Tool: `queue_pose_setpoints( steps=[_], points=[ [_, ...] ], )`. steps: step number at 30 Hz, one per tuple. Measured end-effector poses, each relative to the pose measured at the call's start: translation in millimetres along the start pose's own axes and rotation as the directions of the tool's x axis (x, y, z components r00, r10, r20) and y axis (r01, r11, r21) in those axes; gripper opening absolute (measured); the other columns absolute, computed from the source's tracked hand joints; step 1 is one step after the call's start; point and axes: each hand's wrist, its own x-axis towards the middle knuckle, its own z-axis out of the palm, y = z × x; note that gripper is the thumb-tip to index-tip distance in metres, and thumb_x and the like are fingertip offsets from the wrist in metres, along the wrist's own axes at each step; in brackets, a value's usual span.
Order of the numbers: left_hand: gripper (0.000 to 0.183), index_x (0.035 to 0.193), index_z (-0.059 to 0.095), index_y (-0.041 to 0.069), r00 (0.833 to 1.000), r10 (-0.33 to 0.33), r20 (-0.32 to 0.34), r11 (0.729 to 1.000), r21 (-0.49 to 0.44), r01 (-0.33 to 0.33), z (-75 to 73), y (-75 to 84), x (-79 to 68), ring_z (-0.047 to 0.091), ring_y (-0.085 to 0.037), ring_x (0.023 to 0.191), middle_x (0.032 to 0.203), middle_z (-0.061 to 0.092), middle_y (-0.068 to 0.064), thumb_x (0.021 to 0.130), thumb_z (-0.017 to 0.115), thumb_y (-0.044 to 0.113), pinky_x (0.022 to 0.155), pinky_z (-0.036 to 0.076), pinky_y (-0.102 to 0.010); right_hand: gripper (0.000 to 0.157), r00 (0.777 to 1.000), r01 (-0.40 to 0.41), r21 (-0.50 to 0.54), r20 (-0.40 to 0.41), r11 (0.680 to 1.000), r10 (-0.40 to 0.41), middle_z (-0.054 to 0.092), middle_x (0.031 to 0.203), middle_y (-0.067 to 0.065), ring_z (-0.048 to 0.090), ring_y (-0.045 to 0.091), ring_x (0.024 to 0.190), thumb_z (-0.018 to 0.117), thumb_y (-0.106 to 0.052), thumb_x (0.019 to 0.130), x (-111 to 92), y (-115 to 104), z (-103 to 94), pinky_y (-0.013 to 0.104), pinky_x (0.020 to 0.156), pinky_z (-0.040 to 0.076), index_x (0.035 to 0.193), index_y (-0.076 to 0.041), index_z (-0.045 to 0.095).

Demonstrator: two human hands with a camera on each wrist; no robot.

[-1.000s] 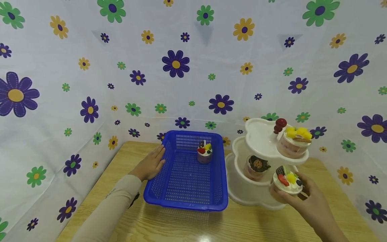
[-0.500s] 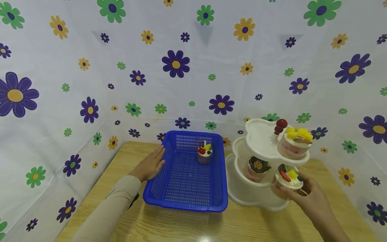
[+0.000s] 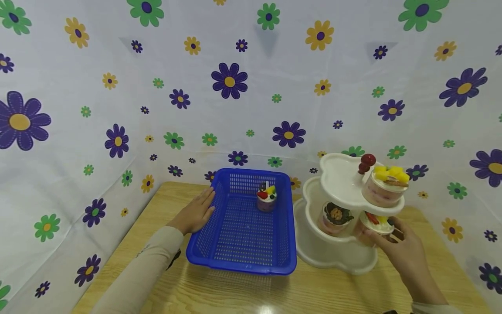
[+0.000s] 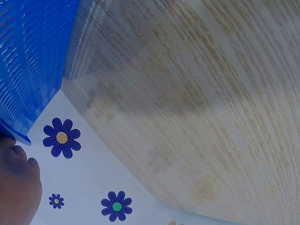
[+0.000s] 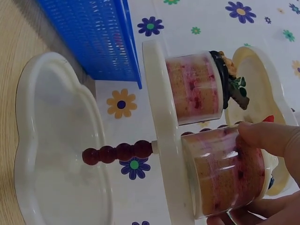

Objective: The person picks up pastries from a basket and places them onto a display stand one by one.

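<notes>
White and scalloped, the three-tiered stand (image 3: 341, 181) stands on the wooden table (image 3: 188, 290), just beside a blue basket (image 3: 249, 268), and from my end I am watching the right hand (image 3: 408, 250) at its middle tier (image 5: 161, 103). That hand holds the fruit-topped cup (image 5: 222, 173) by its clear side, the thumb (image 5: 267, 136) on one face and fingers round the other, so the gap is only as wide as the cup. The cup is at the front of that tier, under the overhang of the top one, next to a dark-topped cup (image 3: 333, 220); whether its base fully rests there I cannot tell. I read the step in hand as seating it on the tier. The next move, in my judgement, calls for getting the base flat, then easing the fingers apart and outward without nudging its neighbour or brushing the tier that carries the yellow-topped cup (image 3: 383, 192). My left hand (image 3: 194, 213) rests with extended fingers against the basket's side, where a second fruit cup (image 3: 266, 203) stands near the far corner
</notes>
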Motion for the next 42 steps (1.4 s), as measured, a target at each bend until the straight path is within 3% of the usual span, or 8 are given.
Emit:
queue_pose_setpoints(
  steps=[6, 15, 22, 25, 29, 35, 38, 42],
  points=[
    [0.055, 0.148, 0.023, -0.009, 1.0, 0.016, -0.01, 1.0, -0.006, -0.016, -0.2, 0.7, -0.3, 0.019, -0.042, 0.143, 0.156, 0.019, -0.024, 0.104, 0.031, 0.024, 0.116, 0.019, -0.054, 0.099, 0.997, 0.002, 0.02, -0.071, 1.0, 0.0, 0.027, 0.15, 0.03, 0.035, 0.046, 0.131, 0.07, -0.044, 0.085, 5, -1, 3.3, 0.005, 0.066, 0.042, 0.154, -0.006, 0.01],
    [0.055, 0.148, 0.022, -0.007, 1.0, -0.003, -0.003, 1.0, 0.0, 0.003, -1.6, -0.1, 0.4, 0.017, -0.039, 0.144, 0.157, 0.018, -0.022, 0.104, 0.032, 0.024, 0.117, 0.016, -0.05, 0.093, 0.99, 0.05, 0.003, -0.133, 0.999, -0.049, 0.032, 0.15, 0.026, 0.039, 0.042, 0.13, 0.071, -0.042, 0.085, 14, 2, 2.5, 0.009, 0.077, 0.048, 0.153, -0.006, 0.02],
    [0.055, 0.148, 0.022, -0.008, 1.0, 0.003, -0.005, 1.0, -0.008, -0.003, -2.4, 0.6, 0.9, 0.017, -0.04, 0.144, 0.156, 0.019, -0.023, 0.104, 0.031, 0.024, 0.117, 0.017, -0.052, 0.082, 0.983, 0.11, -0.058, -0.142, 0.992, -0.117, 0.042, 0.141, 0.025, 0.049, 0.016, 0.11, 0.07, -0.036, 0.087, 15, 8, 3.3, 0.002, 0.07, 0.04, 0.15, -0.003, 0.029],
    [0.055, 0.148, 0.022, -0.008, 1.0, 0.008, -0.003, 1.0, -0.013, -0.008, -0.8, -0.1, 1.5, 0.017, -0.04, 0.144, 0.156, 0.019, -0.023, 0.104, 0.03, 0.025, 0.116, 0.018, -0.053, 0.082, 0.984, 0.122, -0.067, -0.119, 0.99, -0.129, 0.04, 0.143, 0.029, 0.05, 0.027, 0.117, 0.069, -0.033, 0.088, 16, 10, 3.0, 0.011, 0.082, 0.048, 0.15, -0.001, 0.026],
    [0.056, 0.148, 0.022, -0.008, 1.0, 0.009, -0.004, 1.0, -0.02, -0.009, -0.1, -0.3, 1.4, 0.016, -0.04, 0.144, 0.156, 0.018, -0.023, 0.104, 0.029, 0.026, 0.116, 0.017, -0.054, 0.085, 0.985, 0.137, -0.08, -0.098, 0.987, -0.145, 0.034, 0.145, 0.032, 0.041, 0.047, 0.127, 0.07, -0.03, 0.088, 16, 9, 3.6, 0.042, 0.1, 0.047, 0.151, -0.001, 0.021],
    [0.057, 0.149, 0.019, -0.007, 1.0, 0.002, 0.01, 1.0, -0.022, -0.001, 0.3, -1.3, 1.5, 0.013, -0.038, 0.145, 0.158, 0.015, -0.021, 0.105, 0.027, 0.027, 0.117, 0.015, -0.052, 0.084, 0.98, 0.157, -0.097, -0.105, 0.983, -0.167, 0.034, 0.146, 0.031, 0.04, 0.047, 0.128, 0.071, -0.027, 0.088, 14, 9, 3.5, 0.037, 0.101, 0.046, 0.15, 0.003, 0.023],
    [0.056, 0.149, 0.02, -0.007, 1.0, -0.002, 0.009, 1.0, -0.024, 0.002, -0.6, 0.2, 0.8, 0.014, -0.039, 0.145, 0.157, 0.016, -0.022, 0.105, 0.028, 0.026, 0.116, 0.016, -0.054, 0.086, 0.982, 0.155, -0.082, -0.095, 0.985, -0.162, 0.03, 0.148, 0.032, 0.037, 0.049, 0.13, 0.07, -0.029, 0.088, 12, 10, 3.0, 0.049, 0.104, 0.038, 0.151, 0.002, 0.02],
    [0.055, 0.148, 0.022, -0.009, 1.0, -0.002, -0.001, 0.999, -0.032, 0.002, -2.5, 2.1, -0.4, 0.016, -0.041, 0.144, 0.156, 0.018, -0.024, 0.104, 0.03, 0.023, 0.116, 0.017, -0.055, 0.086, 0.983, 0.15, -0.089, -0.09, 0.985, -0.158, 0.029, 0.148, 0.034, 0.037, 0.051, 0.13, 0.07, -0.029, 0.089, 10, 9, 2.1, 0.048, 0.103, 0.038, 0.151, 0.002, 0.018]
  ],
)
